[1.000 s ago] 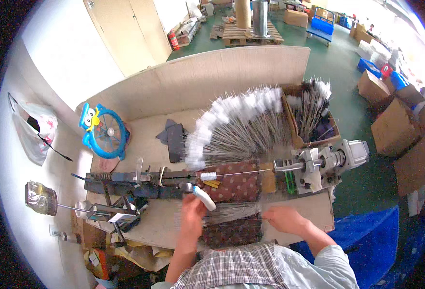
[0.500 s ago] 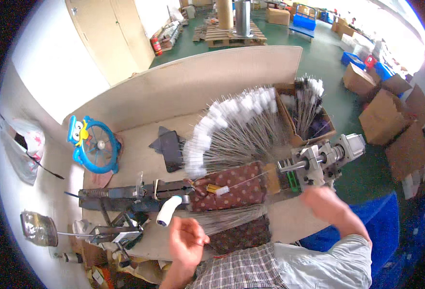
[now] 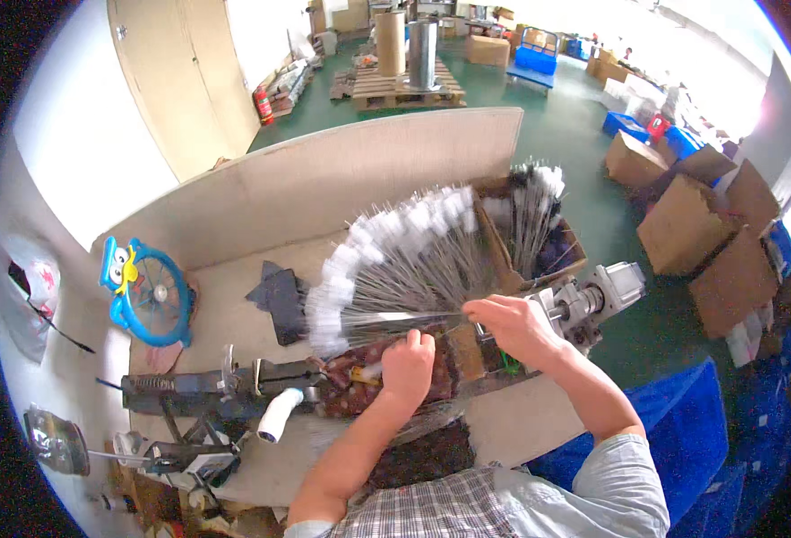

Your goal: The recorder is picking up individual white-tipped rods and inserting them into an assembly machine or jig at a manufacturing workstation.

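Note:
A fan of white-tipped wire brushes (image 3: 413,260) lies across the bench, its bare wire ends pointing toward me. My right hand (image 3: 519,330) pinches a thin wire (image 3: 440,316) at the near ends of the fan. My left hand (image 3: 408,366) is closed over the spotted brown cloth (image 3: 337,399); what its fingers hold is hidden. Just left of it, a small white piece with a yellow part (image 3: 364,375) lies on the cloth. The machine with a metal spindle (image 3: 583,305) stands beyond my right hand. A bundle of bare wires is partly covered by my left forearm.
A cardboard box of brushes (image 3: 539,242) stands at the back right. At left are a blue toy-shaped fan (image 3: 158,291), a dark clamp rail (image 3: 189,390) and a white curved nozzle (image 3: 279,414). A dark phone-like slab (image 3: 288,314) lies behind. Blue sheeting (image 3: 673,430) hangs at right.
Both hands have moved up over the bench: the left from the front edge onto the cloth, the right leftward from beside the machine to the wire ends. The whole view has shifted.

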Demonstrator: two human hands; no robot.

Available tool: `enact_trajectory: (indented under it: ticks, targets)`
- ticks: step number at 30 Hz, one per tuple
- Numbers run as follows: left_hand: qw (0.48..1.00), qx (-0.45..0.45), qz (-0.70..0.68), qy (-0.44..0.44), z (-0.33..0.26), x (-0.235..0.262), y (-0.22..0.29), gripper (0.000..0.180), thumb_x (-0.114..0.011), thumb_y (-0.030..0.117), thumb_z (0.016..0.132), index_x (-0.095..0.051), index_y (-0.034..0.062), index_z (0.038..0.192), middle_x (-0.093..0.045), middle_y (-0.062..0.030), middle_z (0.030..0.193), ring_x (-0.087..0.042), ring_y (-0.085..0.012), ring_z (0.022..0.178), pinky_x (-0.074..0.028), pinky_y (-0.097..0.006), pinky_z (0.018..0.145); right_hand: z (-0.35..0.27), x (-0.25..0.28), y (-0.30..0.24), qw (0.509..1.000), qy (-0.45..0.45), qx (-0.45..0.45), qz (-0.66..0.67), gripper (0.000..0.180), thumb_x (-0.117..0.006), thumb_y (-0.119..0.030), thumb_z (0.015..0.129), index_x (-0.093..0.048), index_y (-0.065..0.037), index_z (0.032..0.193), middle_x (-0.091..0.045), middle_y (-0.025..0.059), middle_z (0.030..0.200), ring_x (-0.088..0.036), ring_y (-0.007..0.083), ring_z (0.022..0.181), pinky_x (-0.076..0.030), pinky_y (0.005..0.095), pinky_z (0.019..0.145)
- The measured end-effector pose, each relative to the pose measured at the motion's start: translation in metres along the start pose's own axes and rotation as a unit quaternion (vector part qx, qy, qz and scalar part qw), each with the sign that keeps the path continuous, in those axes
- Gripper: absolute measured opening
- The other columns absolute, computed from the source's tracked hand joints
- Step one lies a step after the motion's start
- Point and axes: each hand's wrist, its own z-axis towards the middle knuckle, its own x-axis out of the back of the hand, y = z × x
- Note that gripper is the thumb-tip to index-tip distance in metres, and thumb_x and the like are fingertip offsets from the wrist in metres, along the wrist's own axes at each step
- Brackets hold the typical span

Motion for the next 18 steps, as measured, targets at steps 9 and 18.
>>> enact_trajectory:
  ticks: [9, 18]
  targets:
    - [0.991, 0.016, 0.051, 0.119, -0.002, 0.017, -0.054, 0.013, -0.058, 0.009, 0.073, -0.061, 0.0075, 0.086, -0.059, -0.0071, 0.089, -0.06, -0.0267, 0.076, -0.049, -0.038, 0.067, 0.016, -0.008, 0.008, 0.992, -0.124, 0.003, 0.022, 0.014, -0.069, -0.026, 0.07, -0.072, -0.015, 0.079, -0.064, 0.0043, 0.071, -0.058, 0.0235, 0.073, -0.047, 0.036, 0.067]
    - [0.754, 0.403, -0.52, -0.012, -0.137, 0.058, -0.036, 0.017, -0.061, 0.022, 0.084, -0.065, 0.006, 0.087, -0.065, -0.0071, 0.087, -0.063, -0.0198, 0.077, -0.049, -0.032, 0.066, 0.072, -0.11, -0.063, 0.967, -0.082, 0.195, 0.141, 0.012, -0.065, -0.023, 0.07, -0.067, -0.011, 0.074, -0.064, 0.0002, 0.074, -0.057, 0.0214, 0.073, -0.048, 0.0329, 0.067]
